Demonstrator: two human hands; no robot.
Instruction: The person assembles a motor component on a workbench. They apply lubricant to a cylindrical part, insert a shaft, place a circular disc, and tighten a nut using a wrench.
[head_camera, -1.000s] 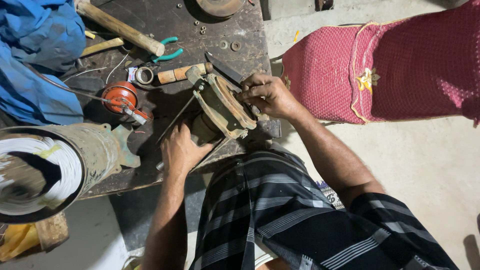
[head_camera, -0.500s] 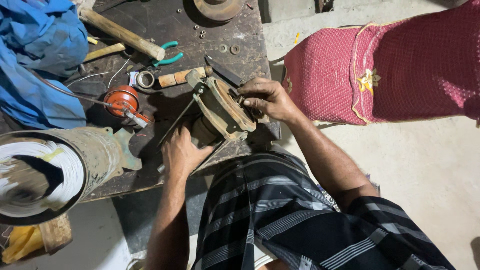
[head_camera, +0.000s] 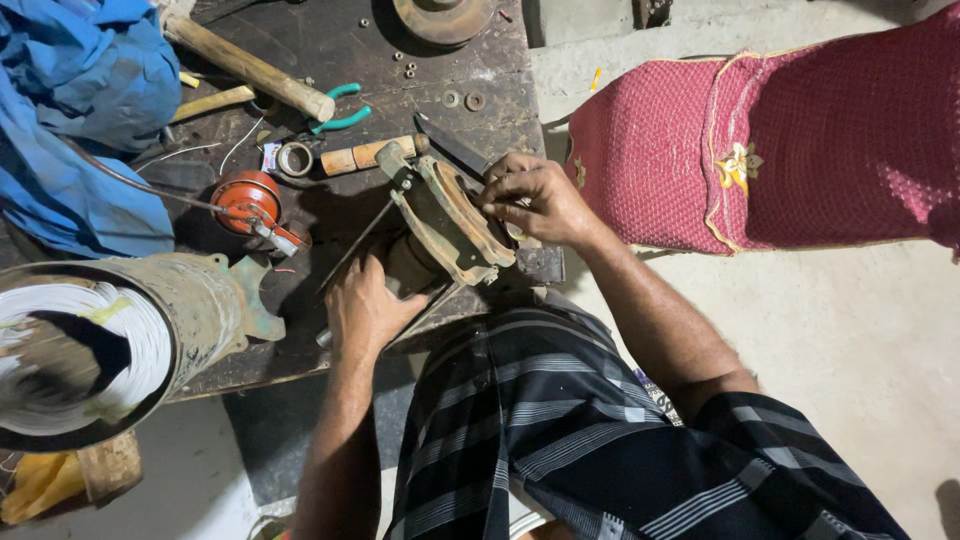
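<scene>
Barely shifted, both hands (head_camera: 365, 310) (head_camera: 535, 195) grip caliper (head_camera: 450, 220) at bench edge (head_camera: 530, 270).

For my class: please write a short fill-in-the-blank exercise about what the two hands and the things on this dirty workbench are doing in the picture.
1. The right hand grips the upper edge of a rusty ______ part.
2. The left hand rests on the workbench just ______ that part.
3. The pliers beside the wooden hammer handle have ______ grips.
4. The cloth heaped at the bench's left end is ______.

Missing words: metal; below; green; blue
</scene>
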